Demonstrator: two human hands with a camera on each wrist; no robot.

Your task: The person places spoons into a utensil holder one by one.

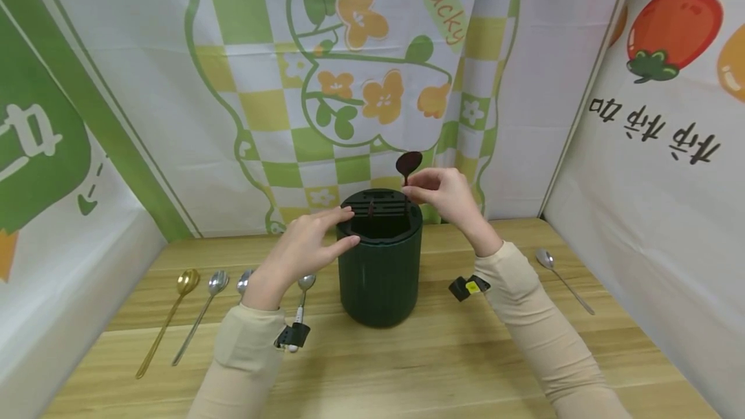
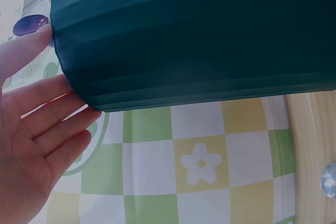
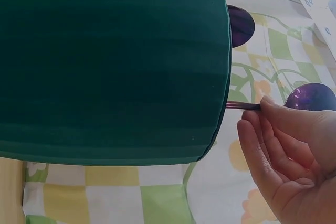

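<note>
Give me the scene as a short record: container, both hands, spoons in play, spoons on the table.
Container: dark green holder, upright on the wooden table
Left hand: fingers at the holder's rim
Right hand: pinches a purple spoon by its handle, bowl up
Handle end: inside the holder
Second purple spoon: bowl showing past the rim
Table, left: gold spoon, silver spoon, partly hidden spoon, white-handled spoon
Table, right: lone silver spoon

The purple spoon [image 1: 409, 162] in the right hand [image 1: 447, 194] gleams like polished metal; between the hands, the ribbed holder [image 1: 379, 283] looks satin-smooth plastic. Beyond both, creased matt cloth [image 1: 250, 102]; beneath, a wood-grain table [image 1: 407, 367].
</note>
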